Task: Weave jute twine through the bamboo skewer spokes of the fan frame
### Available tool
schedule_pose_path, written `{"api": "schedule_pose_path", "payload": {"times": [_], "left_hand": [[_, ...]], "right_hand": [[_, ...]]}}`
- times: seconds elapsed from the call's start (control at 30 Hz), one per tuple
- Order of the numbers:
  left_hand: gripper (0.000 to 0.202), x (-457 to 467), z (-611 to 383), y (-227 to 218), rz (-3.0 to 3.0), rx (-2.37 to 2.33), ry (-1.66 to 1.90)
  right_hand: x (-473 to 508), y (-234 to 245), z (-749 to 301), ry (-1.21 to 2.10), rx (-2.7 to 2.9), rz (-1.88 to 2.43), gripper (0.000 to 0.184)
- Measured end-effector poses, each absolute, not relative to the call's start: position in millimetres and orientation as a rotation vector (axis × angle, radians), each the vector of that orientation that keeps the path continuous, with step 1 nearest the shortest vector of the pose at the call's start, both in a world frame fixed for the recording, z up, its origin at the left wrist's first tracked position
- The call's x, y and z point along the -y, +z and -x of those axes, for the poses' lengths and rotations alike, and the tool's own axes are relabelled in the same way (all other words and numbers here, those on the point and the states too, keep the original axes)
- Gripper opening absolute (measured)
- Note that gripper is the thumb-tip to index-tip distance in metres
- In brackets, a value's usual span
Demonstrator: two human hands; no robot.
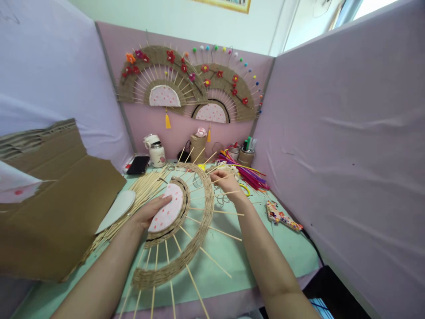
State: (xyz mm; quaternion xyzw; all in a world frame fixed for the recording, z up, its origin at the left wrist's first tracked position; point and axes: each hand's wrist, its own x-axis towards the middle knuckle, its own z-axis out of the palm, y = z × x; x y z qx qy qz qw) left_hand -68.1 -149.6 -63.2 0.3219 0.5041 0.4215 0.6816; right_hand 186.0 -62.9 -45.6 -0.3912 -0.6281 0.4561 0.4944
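The scene is lit brightly and evenly by daylight, which is let in from the upper right, where a window [372, 6] is blown out to plain white. The cloth partition [348, 155] on that side is washed pale, and its folds are picked out by faint shading. Only soft, weak shadows are cast on the counter [232, 261] beneath the half-made fan [195, 230] and the forearms; no harsh glare is seen. The middle is rendered sharply, down to the thin sticks. Wide-angle distortion is seen toward the edges: the partition lines are bowed and splayed, the forearms are stretched, and the cardboard [59, 212] at the left is slightly softened.
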Motion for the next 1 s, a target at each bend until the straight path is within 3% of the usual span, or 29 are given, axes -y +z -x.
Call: {"api": "schedule_pose_path", "payload": {"times": [0.2, 0.37, 0.67, 1.0], "left_hand": [[0.01, 149, 79, -61, -0.67, -1.052, 1.073], [0.013, 149, 82, -62, -0.616, -1.057, 1.09], [0.021, 147, 73, -75, -0.541, -1.042, 1.027], [0.023, 151, 59, -75, -0.477, -1.05, 0.922]], "right_hand": [[41, -3, -156, 1.381, 1.65, 0.78, 0.024], [27, 6, -143, 1.634, 1.587, 0.651, 0.027], [15, 3, -174, 1.261, 1.741, 0.703, 0.021], [8, -3, -212, 1.473, 1.403, 0.562, 0.032]]}}
